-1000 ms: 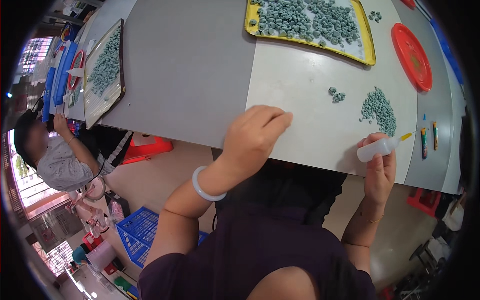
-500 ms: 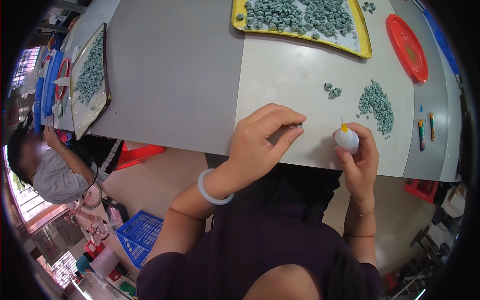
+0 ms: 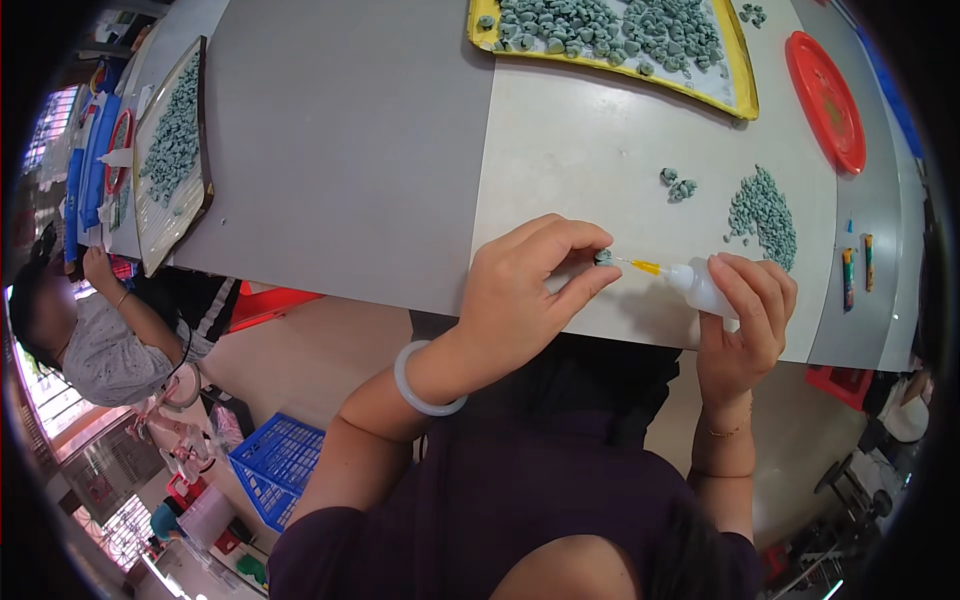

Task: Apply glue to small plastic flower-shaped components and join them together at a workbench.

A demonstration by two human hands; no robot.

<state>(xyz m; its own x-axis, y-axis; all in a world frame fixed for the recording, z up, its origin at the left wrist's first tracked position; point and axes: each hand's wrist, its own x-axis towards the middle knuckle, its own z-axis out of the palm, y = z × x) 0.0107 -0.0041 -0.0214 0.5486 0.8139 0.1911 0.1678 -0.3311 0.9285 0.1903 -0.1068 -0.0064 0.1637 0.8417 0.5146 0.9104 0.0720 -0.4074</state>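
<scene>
The left hand (image 3: 525,290) is pinching one green bead (image 3: 603,257) while the right hand (image 3: 745,315) is gripping one glue bottle (image 3: 700,285), nozzle touching the bead. Beyond the bottle, one bead pile (image 3: 765,212) and two trays are lying: yellow (image 3: 745,95), red (image 3: 826,88).

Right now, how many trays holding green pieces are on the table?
2. A yellow tray lies at the table's far edge, ahead of the hands. A dark-framed tray lies far left, near another person. Others may be hidden beyond the picture's rim.

Dark purple top, short sleeves — forearms bare. Pale, milky bangle (image 3: 428,385) on left wrist. Thin chain bracelet (image 3: 727,432) on right wrist — gold-coloured, probably. Dark hair at bottom edge.
</scene>
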